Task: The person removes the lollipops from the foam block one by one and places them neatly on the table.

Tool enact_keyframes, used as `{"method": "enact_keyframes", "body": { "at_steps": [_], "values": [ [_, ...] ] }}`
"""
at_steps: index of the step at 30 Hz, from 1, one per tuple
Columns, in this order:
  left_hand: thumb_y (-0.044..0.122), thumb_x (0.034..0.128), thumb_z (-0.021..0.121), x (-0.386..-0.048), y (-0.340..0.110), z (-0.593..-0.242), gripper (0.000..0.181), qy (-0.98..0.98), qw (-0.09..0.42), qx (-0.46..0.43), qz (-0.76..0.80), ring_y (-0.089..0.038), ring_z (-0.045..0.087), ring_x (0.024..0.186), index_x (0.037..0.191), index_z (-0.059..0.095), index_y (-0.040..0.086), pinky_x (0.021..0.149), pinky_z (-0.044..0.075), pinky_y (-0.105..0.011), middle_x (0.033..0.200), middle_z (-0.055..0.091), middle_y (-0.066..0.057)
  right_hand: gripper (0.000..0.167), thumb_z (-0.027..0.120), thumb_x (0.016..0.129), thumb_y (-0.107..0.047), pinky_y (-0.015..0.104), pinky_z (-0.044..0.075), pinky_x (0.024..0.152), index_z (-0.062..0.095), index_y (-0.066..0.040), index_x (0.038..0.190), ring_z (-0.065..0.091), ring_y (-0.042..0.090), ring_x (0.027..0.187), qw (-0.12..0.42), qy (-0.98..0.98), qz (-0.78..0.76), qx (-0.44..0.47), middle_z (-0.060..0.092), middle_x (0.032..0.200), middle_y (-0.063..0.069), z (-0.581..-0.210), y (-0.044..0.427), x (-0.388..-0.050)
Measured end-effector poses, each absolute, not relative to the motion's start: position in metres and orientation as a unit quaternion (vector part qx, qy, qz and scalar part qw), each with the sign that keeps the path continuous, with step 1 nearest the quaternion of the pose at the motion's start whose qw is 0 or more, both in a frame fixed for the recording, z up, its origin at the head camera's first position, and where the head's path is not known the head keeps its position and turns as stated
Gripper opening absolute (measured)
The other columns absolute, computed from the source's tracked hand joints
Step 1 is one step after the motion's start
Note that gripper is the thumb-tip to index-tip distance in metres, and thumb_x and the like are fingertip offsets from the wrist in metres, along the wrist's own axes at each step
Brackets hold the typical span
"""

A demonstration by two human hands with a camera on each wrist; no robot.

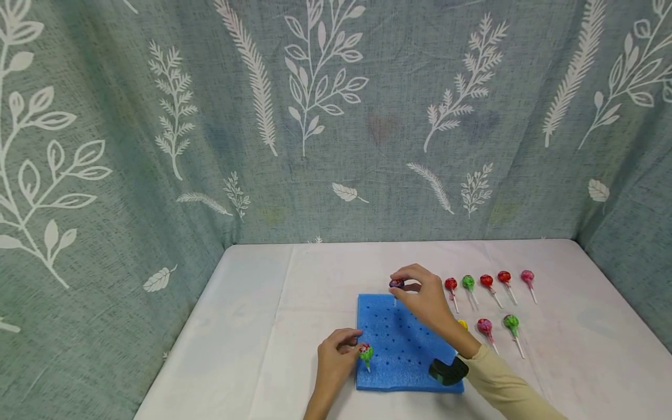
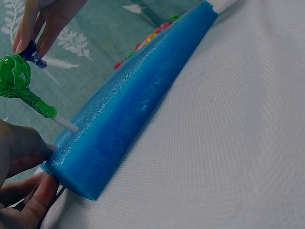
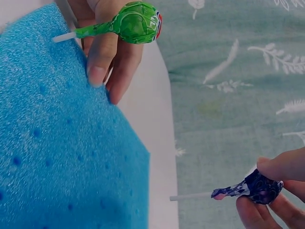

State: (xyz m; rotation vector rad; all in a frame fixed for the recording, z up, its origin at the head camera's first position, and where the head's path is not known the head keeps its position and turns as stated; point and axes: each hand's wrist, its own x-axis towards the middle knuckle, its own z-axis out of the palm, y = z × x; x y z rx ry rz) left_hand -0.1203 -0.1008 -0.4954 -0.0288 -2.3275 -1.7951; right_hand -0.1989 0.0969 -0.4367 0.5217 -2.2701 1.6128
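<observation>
My right hand [image 1: 424,297] pinches a dark blue lollipop [image 3: 262,188] by its wrapped candy head, above the far edge of a blue foam board [image 1: 385,373]. Its white stick points down and its tip is clear of the foam in the right wrist view. At the board's left edge, my left hand [image 1: 336,357] grips the foam between thumb and fingers. Beside those fingers, a green lollipop [image 3: 136,23] stands with its stick in the foam. Rows of small holes cover the board's top.
Right of the board lie loose lollipops: a back row with a green one [image 1: 468,282] and a pink one [image 1: 527,276], and a nearer row with another green one [image 1: 511,321]. A yellow one [image 1: 462,324] is partly behind the right forearm. A dark curved piece [image 1: 448,371] overlaps the board's near right corner.
</observation>
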Motion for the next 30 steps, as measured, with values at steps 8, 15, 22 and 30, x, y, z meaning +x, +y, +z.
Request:
{"method": "enact_keyframes", "body": {
  "at_steps": [8,15,22,30],
  "values": [
    [-0.011,0.0723,0.070,-0.117,-0.100,-0.488,0.024,-0.792,0.089,-0.004,-0.604,-0.037,0.062,0.086,0.096,0.069,-0.008,0.070,0.054,-0.025,0.096,0.065,-0.021,0.020,0.075,0.077,-0.001,0.032,0.056,0.074,0.070,-0.008,0.096,0.064,0.020,0.083,0.160,-0.797,0.555,0.177,0.064,0.095,0.004,-0.432,0.111,-0.189],
    [-0.010,0.0709,0.072,-0.129,-0.102,-0.517,0.026,-0.792,0.098,0.005,-0.603,-0.030,0.064,0.084,0.095,0.072,-0.002,0.068,0.053,-0.022,0.095,0.067,-0.013,0.022,0.076,0.076,-0.002,0.030,0.056,0.072,0.070,-0.009,0.096,0.064,0.021,0.082,0.176,-0.800,0.546,0.173,0.064,0.094,0.003,-0.435,0.124,-0.188],
    [-0.006,0.0713,0.074,-0.132,-0.105,-0.530,0.025,-0.795,0.105,0.001,-0.597,-0.018,0.063,0.082,0.094,0.073,0.005,0.069,0.053,-0.020,0.093,0.067,-0.005,0.021,0.076,0.077,-0.005,0.031,0.055,0.074,0.071,-0.009,0.097,0.063,0.017,0.084,0.170,-0.816,0.531,0.152,0.064,0.096,0.002,-0.434,0.132,-0.183],
    [-0.009,0.0713,0.074,-0.131,-0.103,-0.526,0.026,-0.794,0.107,0.004,-0.598,-0.024,0.064,0.083,0.095,0.073,0.002,0.068,0.053,-0.020,0.095,0.068,-0.008,0.023,0.077,0.075,0.000,0.027,0.055,0.072,0.070,-0.004,0.097,0.063,0.018,0.085,0.191,-0.813,0.529,0.153,0.064,0.096,0.005,-0.431,0.142,-0.180]
  ]
}}
